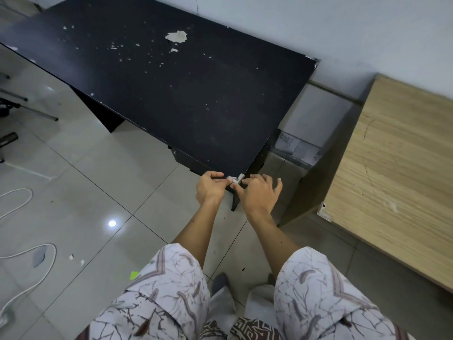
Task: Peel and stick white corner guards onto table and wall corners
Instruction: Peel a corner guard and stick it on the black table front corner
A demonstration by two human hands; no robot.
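A small white corner guard (235, 179) sits on the near corner of the black table (171, 89), whose top is chipped with pale flecks. My left hand (210, 187) pinches the guard's left flap against the table's front edge. My right hand (258, 193) presses the guard with its thumb and forefinger from the right, the other fingers spread. Both hands hide part of the guard and the corner beneath it.
A wooden table (397, 173) stands to the right, with a white corner guard (324, 212) on its near corner. A grey wall (343, 33) runs behind both tables. White cable (27, 251) and small scraps (76, 260) lie on the tiled floor at left.
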